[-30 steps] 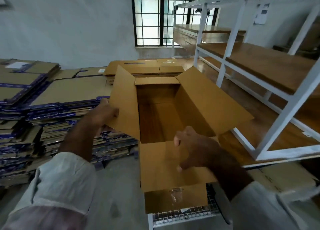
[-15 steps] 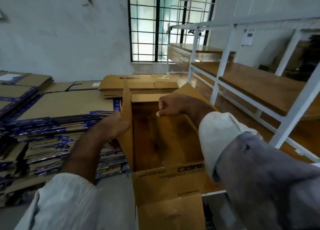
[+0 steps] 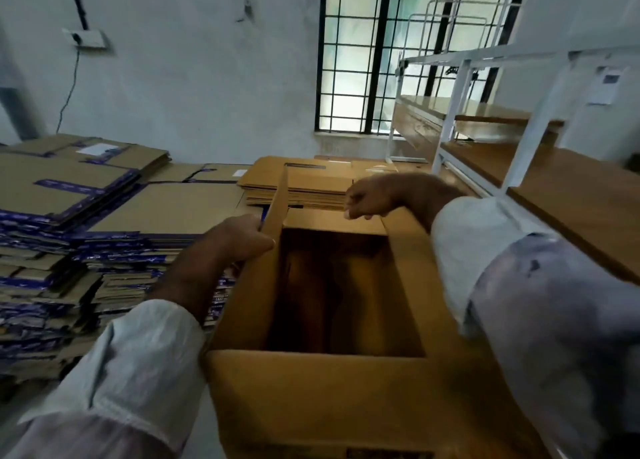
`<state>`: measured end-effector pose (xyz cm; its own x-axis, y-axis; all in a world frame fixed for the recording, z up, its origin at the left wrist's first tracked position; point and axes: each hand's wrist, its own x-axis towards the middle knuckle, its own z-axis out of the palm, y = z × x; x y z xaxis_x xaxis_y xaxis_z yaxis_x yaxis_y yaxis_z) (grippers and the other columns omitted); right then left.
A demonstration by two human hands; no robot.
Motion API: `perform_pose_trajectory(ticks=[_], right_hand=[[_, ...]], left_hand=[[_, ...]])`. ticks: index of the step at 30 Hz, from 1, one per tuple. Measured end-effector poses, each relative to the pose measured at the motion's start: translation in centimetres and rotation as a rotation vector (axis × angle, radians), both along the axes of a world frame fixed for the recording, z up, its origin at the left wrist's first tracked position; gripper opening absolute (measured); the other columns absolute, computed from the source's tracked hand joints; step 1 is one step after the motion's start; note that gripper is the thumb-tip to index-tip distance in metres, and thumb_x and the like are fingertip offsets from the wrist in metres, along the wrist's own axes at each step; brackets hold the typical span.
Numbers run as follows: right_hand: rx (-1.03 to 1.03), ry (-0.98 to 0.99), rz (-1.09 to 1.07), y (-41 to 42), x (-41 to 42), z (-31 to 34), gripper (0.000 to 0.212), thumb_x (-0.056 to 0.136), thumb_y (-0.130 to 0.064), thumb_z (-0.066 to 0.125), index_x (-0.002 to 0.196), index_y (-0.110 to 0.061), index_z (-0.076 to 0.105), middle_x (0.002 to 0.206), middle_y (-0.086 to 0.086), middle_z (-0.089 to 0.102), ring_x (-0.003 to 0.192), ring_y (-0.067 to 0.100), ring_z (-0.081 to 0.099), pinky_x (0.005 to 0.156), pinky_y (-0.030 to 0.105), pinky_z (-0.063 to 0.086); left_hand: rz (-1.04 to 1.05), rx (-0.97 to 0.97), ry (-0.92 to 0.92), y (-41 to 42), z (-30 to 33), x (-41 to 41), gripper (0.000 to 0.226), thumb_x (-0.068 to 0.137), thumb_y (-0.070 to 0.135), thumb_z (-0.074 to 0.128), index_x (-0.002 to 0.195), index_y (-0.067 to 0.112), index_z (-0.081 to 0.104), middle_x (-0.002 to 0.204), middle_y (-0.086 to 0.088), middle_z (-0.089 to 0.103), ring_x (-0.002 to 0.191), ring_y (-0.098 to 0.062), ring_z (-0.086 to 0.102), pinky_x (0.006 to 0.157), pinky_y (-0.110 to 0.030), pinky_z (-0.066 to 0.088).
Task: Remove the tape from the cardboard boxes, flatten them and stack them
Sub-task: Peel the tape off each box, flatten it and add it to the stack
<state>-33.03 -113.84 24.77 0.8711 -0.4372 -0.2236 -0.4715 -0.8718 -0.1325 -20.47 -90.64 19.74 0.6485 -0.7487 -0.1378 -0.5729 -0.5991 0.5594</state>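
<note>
Open box (image 3: 311,396) sits dead centre, close to the camera, top flaps spread. Inside: bare brown cardboard walls and floor, dark toward the bottom, nothing else visible in it.

Left hand (image 3: 239,238) grips the left flap (image 3: 277,202), fingers curled round its edge; the flap stands nearly upright, seen edge-on. Right hand (image 3: 372,197) is over the far flap (image 3: 325,219) at the far rim of the box, fingers curled down and touching its top edge; cannot tell whether it really pinches the flap or just rests there. Right forearm crosses over the right flap (image 3: 412,268), which leans outward. Near flap (image 3: 304,365) lies folded toward the camera.

Flattened boxes: a tall stack (image 3: 52,250) with blue tape at the left, and beyond it a second low plain-brown stack (image 3: 298,185) just behind the open box, near the wall under the window (image 3: 374,53).

White metal rack (image 3: 526,119) with wooden shelves (image 3: 571,195) runs along the right side. A socket (image 3: 85,37) with a cable sits on the wall, upper left.
</note>
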Motion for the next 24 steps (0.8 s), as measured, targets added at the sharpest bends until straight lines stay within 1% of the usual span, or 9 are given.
perform_pose_trajectory(ticks=[4, 7, 9, 11, 13, 14, 16, 20, 24], right_hand=[[-0.03, 0.165, -0.045, -4.5, 3.1, -7.7, 0.049, 0.085, -0.055, 0.067, 0.126, -0.028, 0.063, 0.127, 0.004, 0.063, 0.109, 0.027, 0.061, 0.095, 0.051, 0.053], [0.045, 0.309, -0.047, -6.9, 4.3, -11.9, 0.067, 0.087, -0.057, 0.069, 0.146, -0.031, 0.05, 0.145, 0.005, 0.051, 0.128, 0.035, 0.052, 0.103, 0.055, 0.048], [0.048, 0.28, -0.068, -8.9, 5.1, -13.8, 0.091, 0.078, -0.062, 0.075, 0.154, -0.031, 0.038, 0.155, 0.007, 0.042, 0.137, 0.039, 0.045, 0.108, 0.059, 0.044], [0.05, 0.115, -0.049, -10.7, 6.5, -14.7, 0.111, 0.079, -0.057, 0.078, 0.164, -0.026, 0.014, 0.17, 0.011, 0.016, 0.152, 0.042, 0.023, 0.118, 0.064, 0.029], [0.0, -0.126, -0.048, -12.1, 7.5, -14.8, 0.11, 0.092, -0.052, 0.069, 0.164, -0.021, -0.008, 0.172, 0.005, -0.013, 0.158, 0.034, -0.008, 0.123, 0.065, 0.012], [-0.047, -0.221, -0.071, -12.6, 8.1, -14.7, 0.107, 0.095, -0.056, 0.063, 0.164, -0.02, -0.011, 0.171, 0.001, -0.018, 0.157, 0.03, -0.013, 0.122, 0.065, 0.01], [-0.077, -0.266, -0.12, -13.6, 9.3, -14.9, 0.106, 0.095, -0.061, 0.059, 0.164, -0.021, -0.011, 0.171, -0.001, -0.019, 0.158, 0.029, -0.014, 0.121, 0.066, 0.011], [-0.01, -0.173, -0.184, -15.4, 11.4, -16.6, 0.1, 0.097, -0.046, 0.062, 0.164, -0.019, -0.007, 0.172, 0.0, -0.016, 0.158, 0.032, -0.011, 0.119, 0.069, 0.019], [0.002, -0.22, -0.217, -14.6, 12.2, -16.5, 0.1, 0.096, -0.044, 0.065, 0.164, -0.018, -0.004, 0.172, 0.004, -0.013, 0.158, 0.033, -0.008, 0.118, 0.067, 0.02]], left_hand=[[0.058, 0.031, -0.019, -1.5, -0.5, 0.6, 0.027, 0.1, 0.029, 0.055, 0.123, 0.015, 0.051, 0.114, -0.011, 0.06, 0.095, -0.027, 0.064, 0.061, -0.032, 0.049], [0.063, 0.027, -0.026, -1.7, -0.6, 0.9, 0.031, 0.103, 0.026, 0.053, 0.131, 0.013, 0.053, 0.118, -0.01, 0.062, 0.094, -0.021, 0.063, 0.069, -0.032, 0.053], [0.066, 0.011, 0.01, -1.6, -0.6, 0.9, 0.038, 0.104, 0.023, 0.052, 0.141, 0.016, 0.049, 0.126, -0.01, 0.061, 0.1, -0.022, 0.063, 0.075, -0.031, 0.054], [0.061, -0.002, 0.051, -1.5, -0.6, 0.9, 0.042, 0.105, 0.023, 0.051, 0.147, 0.021, 0.045, 0.124, -0.006, 0.061, 0.1, -0.019, 0.064, 0.07, -0.028, 0.053], [0.051, -0.023, 0.092, -1.6, -0.7, 0.8, 0.043, 0.106, 0.023, 0.05, 0.148, 0.026, 0.044, 0.115, 0.002, 0.062, 0.095, -0.016, 0.066, 0.067, -0.025, 0.053], [0.055, -0.028, 0.101, -1.7, -0.7, 0.7, 0.044, 0.106, 0.024, 0.05, 0.149, 0.029, 0.043, 0.113, 0.005, 0.061, 0.094, -0.015, 0.066, 0.066, -0.025, 0.054], [0.084, -0.04, 0.115, -1.7, -0.8, 0.7, 0.048, 0.105, 0.025, 0.051, 0.151, 0.032, 0.04, 0.113, 0.01, 0.058, 0.093, -0.012, 0.065, 0.065, -0.024, 0.054], [0.11, -0.055, 0.115, -2.0, -1.0, 0.8, 0.037, 0.105, 0.027, 0.051, 0.138, 0.041, 0.043, 0.098, 0.023, 0.052, 0.081, -0.003, 0.062, 0.054, -0.012, 0.047], [0.104, -0.025, 0.083, -1.9, -0.9, 0.8, 0.043, 0.106, 0.028, 0.049, 0.147, 0.035, 0.041, 0.102, 0.021, 0.054, 0.081, 0.0, 0.058, 0.058, -0.014, 0.045]])
